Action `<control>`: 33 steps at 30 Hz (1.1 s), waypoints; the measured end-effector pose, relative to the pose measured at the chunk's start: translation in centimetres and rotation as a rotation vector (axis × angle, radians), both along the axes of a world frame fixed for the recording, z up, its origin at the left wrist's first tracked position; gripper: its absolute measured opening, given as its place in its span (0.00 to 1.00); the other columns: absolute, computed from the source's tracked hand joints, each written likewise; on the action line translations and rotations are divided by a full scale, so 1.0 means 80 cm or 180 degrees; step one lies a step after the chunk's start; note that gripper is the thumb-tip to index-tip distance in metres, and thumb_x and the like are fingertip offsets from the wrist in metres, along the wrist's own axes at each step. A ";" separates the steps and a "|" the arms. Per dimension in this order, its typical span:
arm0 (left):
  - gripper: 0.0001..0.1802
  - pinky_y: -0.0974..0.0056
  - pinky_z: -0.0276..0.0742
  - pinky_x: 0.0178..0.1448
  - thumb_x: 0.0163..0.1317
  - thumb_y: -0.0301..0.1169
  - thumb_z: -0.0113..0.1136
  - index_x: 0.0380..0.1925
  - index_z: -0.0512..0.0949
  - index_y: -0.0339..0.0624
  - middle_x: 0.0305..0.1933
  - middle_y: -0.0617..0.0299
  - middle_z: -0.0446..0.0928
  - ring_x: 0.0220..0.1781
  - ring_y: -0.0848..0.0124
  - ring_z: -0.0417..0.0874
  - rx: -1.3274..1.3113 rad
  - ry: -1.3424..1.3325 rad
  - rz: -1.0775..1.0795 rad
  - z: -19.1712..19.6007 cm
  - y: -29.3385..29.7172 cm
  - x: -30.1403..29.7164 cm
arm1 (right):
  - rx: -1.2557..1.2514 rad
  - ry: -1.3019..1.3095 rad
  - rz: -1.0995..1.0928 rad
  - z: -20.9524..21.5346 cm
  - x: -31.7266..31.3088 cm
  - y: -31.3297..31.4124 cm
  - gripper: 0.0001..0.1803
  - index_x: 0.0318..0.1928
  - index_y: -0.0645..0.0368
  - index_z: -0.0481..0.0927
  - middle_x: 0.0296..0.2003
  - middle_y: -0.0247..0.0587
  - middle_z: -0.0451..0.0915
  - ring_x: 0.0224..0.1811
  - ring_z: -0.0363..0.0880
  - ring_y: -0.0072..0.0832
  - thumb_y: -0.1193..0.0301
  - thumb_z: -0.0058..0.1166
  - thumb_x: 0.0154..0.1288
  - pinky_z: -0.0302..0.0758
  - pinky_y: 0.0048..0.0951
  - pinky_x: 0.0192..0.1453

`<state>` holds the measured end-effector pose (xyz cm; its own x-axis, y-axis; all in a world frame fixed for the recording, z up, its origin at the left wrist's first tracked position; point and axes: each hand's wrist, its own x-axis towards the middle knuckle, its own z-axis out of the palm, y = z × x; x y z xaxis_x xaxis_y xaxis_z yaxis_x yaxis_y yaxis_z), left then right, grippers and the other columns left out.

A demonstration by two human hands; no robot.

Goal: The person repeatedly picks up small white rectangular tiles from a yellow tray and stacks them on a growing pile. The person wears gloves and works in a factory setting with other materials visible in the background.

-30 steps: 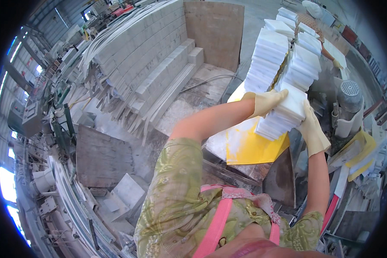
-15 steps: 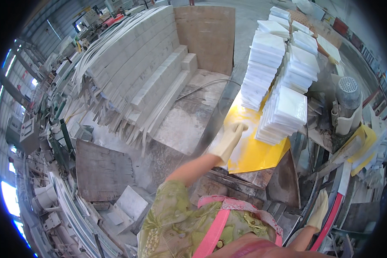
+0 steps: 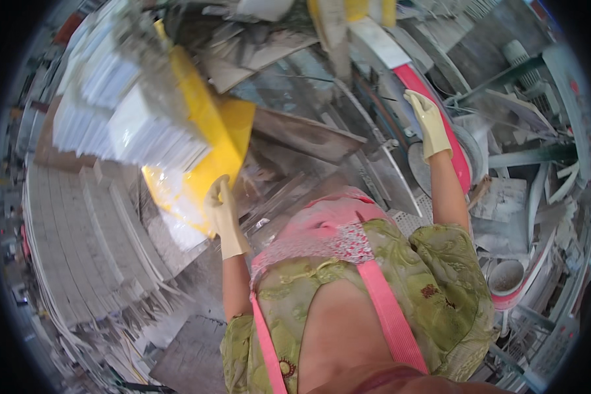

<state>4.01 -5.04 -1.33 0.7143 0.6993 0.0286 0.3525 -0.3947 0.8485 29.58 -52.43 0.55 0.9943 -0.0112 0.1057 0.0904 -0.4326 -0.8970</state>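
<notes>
My left hand [image 3: 222,209], in a cream rubber glove, is in front of the near edge of a yellow sheet [image 3: 233,131]. Its fingers look curled in, with nothing seen in them; whether they touch the sheet I cannot tell. Stacks of white square tiles [image 3: 154,128] stand on the sheet, beyond this hand. My right hand [image 3: 427,125], gloved the same way, is over the red and white edge [image 3: 454,141] of a machine. Its fingers are stretched out, slightly bent, and hold nothing that shows. Contact with that edge is unclear.
A stepped pile of long grey-white stone strips [image 3: 79,230] stands at the left. A thin upright plate [image 3: 394,180] and a brown board [image 3: 302,131] are between my hands. A dusty dark board [image 3: 194,354] lies at the lower left. Green metal bars [image 3: 532,157] cross at the right.
The view has swung to the right, so the tile stacks and strips now appear at the left. My left hand is nearer the sheet's close edge; my right hand has come up along the machine edge.
</notes>
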 end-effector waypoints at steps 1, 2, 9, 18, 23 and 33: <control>0.19 0.65 0.78 0.48 0.72 0.41 0.58 0.49 0.84 0.35 0.39 0.57 0.86 0.43 0.68 0.86 -0.0089 0.0014 -0.0046 0.008 -0.015 0.009 | 0.0086 0.0014 0.0100 -0.004 0.006 -0.017 0.21 0.58 0.62 0.82 0.52 0.46 0.86 0.58 0.83 0.34 0.62 0.53 0.75 0.74 0.31 0.64; 0.19 0.66 0.78 0.47 0.72 0.39 0.58 0.49 0.84 0.34 0.38 0.58 0.86 0.42 0.70 0.86 -0.0204 0.0047 -0.0033 0.018 -0.035 0.017 | -0.0200 -0.0179 0.0094 -0.008 0.019 -0.038 0.20 0.58 0.61 0.82 0.52 0.46 0.86 0.58 0.83 0.34 0.62 0.52 0.75 0.74 0.31 0.64; 0.15 0.68 0.77 0.45 0.73 0.33 0.56 0.48 0.84 0.34 0.38 0.59 0.86 0.39 0.75 0.83 -0.0148 -0.0125 -0.0056 0.045 -0.149 0.075 | -0.0941 -0.0413 0.0172 -0.025 0.096 -0.114 0.20 0.59 0.53 0.83 0.55 0.44 0.84 0.60 0.82 0.38 0.61 0.53 0.72 0.74 0.32 0.64; 0.14 0.66 0.74 0.62 0.73 0.30 0.55 0.48 0.84 0.32 0.48 0.57 0.86 0.52 0.70 0.83 -0.0535 -0.0128 0.0471 0.039 -0.228 0.051 | -0.2170 -0.0852 0.0413 -0.029 0.244 0.007 0.33 0.64 0.49 0.77 0.59 0.42 0.78 0.62 0.74 0.45 0.44 0.56 0.65 0.72 0.42 0.63; 0.14 0.65 0.75 0.62 0.72 0.32 0.57 0.47 0.84 0.33 0.48 0.57 0.85 0.53 0.70 0.83 -0.0290 0.0114 0.0730 0.052 -0.226 0.002 | -0.2392 -0.0782 0.0262 -0.028 0.295 0.089 0.36 0.62 0.50 0.77 0.63 0.49 0.73 0.67 0.65 0.47 0.41 0.59 0.61 0.61 0.53 0.69; 0.13 0.65 0.75 0.63 0.72 0.31 0.57 0.47 0.84 0.33 0.48 0.58 0.85 0.53 0.71 0.83 -0.0485 0.0073 0.1243 0.061 -0.220 -0.023 | -0.2877 -0.0976 -0.0095 -0.071 0.332 0.130 0.39 0.74 0.45 0.65 0.72 0.44 0.65 0.76 0.56 0.48 0.47 0.56 0.66 0.49 0.61 0.78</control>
<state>2.20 -22.61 3.54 0.3939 0.9127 -0.1090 0.4703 -0.0982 0.8771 56.11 -42.06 -5.10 0.9225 0.1775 0.3428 0.2439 -0.9563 -0.1612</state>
